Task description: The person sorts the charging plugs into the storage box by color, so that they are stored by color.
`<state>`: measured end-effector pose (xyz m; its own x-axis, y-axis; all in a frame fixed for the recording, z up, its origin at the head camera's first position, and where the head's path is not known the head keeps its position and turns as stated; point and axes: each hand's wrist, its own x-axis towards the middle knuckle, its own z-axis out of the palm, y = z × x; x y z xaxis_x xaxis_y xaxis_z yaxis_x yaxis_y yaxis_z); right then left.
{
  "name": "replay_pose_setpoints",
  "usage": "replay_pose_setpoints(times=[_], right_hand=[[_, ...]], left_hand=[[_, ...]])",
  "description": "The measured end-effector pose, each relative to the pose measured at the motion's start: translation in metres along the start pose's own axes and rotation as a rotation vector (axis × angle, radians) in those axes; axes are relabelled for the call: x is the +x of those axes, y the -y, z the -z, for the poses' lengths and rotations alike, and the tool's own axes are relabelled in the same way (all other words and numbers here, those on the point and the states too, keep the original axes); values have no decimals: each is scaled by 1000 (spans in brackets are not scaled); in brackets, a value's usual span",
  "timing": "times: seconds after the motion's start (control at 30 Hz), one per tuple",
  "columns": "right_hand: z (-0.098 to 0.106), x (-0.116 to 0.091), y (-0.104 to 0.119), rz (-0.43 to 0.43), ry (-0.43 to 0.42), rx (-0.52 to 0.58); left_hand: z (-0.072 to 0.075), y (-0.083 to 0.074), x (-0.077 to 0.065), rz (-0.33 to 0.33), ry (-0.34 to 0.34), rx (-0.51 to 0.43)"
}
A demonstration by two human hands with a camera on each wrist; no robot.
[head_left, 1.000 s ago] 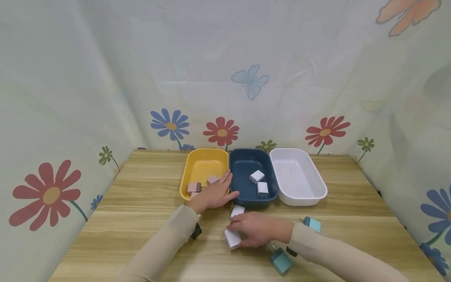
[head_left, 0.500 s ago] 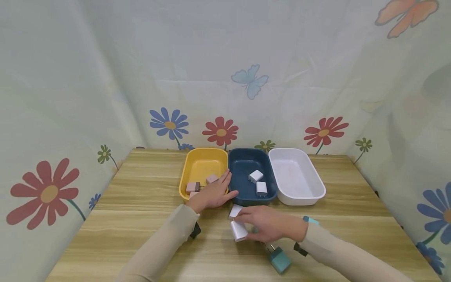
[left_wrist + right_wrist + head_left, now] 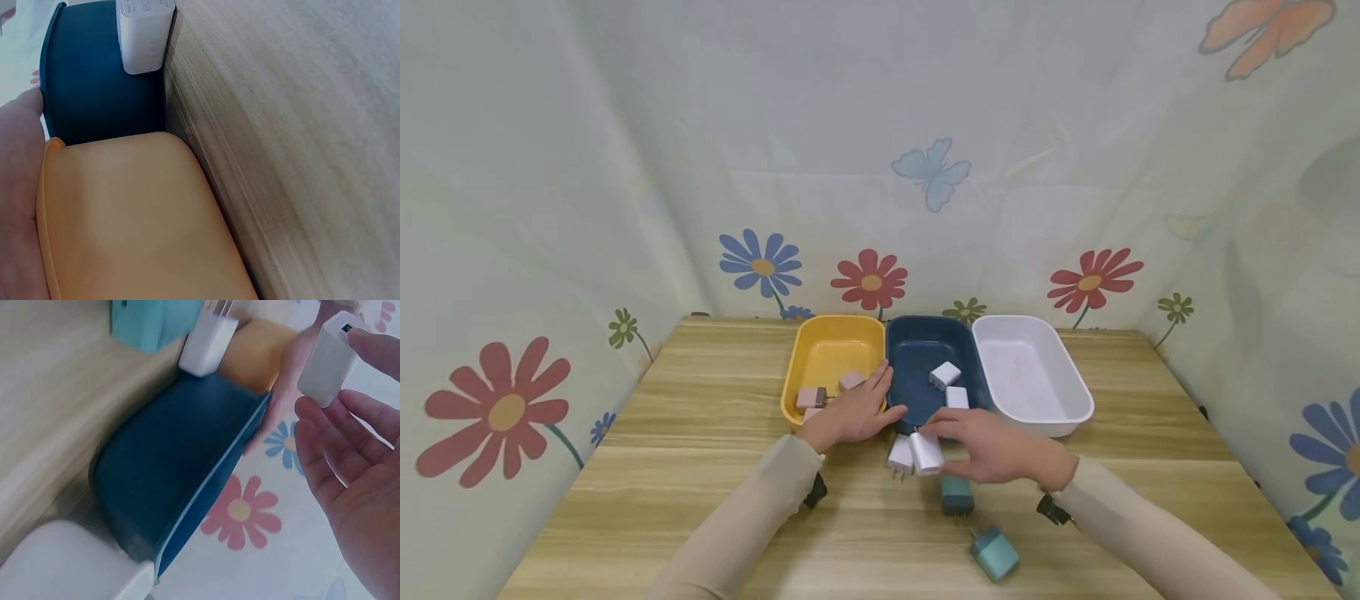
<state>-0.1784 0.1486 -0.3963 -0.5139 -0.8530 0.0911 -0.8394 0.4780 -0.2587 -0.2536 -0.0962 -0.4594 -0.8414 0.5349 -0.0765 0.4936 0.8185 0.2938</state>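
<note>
Your R hand (image 3: 996, 446) has a white charger (image 3: 927, 452) pinched btwn thumb & fingers, held up on your side of the navy tray (image 3: 917, 367), by its near edge. R wrist view shows a small dark port at the end by your thumb.

Your L hand (image 3: 853, 411) has its fingers straight & thumb spread: it lies over the rim of the yellow tray (image 3: 835, 354), immed. L of the navy tray, w/ the thumb out to the navy tray's near L corner.

A spare white charger (image 3: 900, 454) is on the worktop (image 3: 715, 383) just in front of the navy tray, toward its L side, prongs facing you; can't tell if it touches the tray wall.

Inside the navy tray, R half: a tilted white charger (image 3: 945, 375) w/ a partly hidden white charger (image 3: 957, 397) nearer you. L of the navy tray, the yellow one has pink chargers (image 3: 810, 397) in its near part, partly behind your L hand. R of the navy tray, right alongside: white tray (image 3: 1033, 379).

In front of the navy tray, toward its R, there's a teal charger (image 3: 957, 493) below your R hand, & a lower teal charger (image 3: 996, 553) further out, nearer you. Behind the navy tray: flowered backdrop (image 3: 820, 100).
</note>
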Motion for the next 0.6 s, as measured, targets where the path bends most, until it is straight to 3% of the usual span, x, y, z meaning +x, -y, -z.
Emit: replay_pose_setpoints(times=[0.4, 0.6], right_hand=[[12, -6, -33, -104, -93, -33], [19, 2, -48, -187, -89, -29]], left_hand=[[-3, 3, 3, -16, -12, -15], [-4, 3, 5, -8, -11, -15]])
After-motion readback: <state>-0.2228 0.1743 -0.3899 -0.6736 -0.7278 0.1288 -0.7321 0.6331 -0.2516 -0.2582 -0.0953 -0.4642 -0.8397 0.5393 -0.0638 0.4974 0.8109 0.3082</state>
